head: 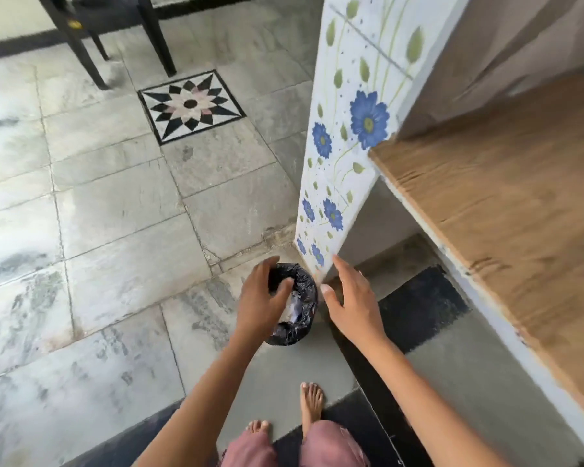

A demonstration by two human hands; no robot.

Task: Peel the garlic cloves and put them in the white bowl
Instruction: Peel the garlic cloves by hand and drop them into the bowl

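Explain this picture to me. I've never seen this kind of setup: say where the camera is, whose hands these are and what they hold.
There is no machine here. A person wears one camera on the head, so you look down along their arms, and this is the only view. The left hand hovers over a small bin lined with a black bag. The right hand is spread open beside it, near a flowered tile pillar. Neither hand seems to hold anything. Pale scraps lie in the bin. Bare feet stand on the stone floor, and a wooden counter is on the right. No garlic or white bowl is in view.
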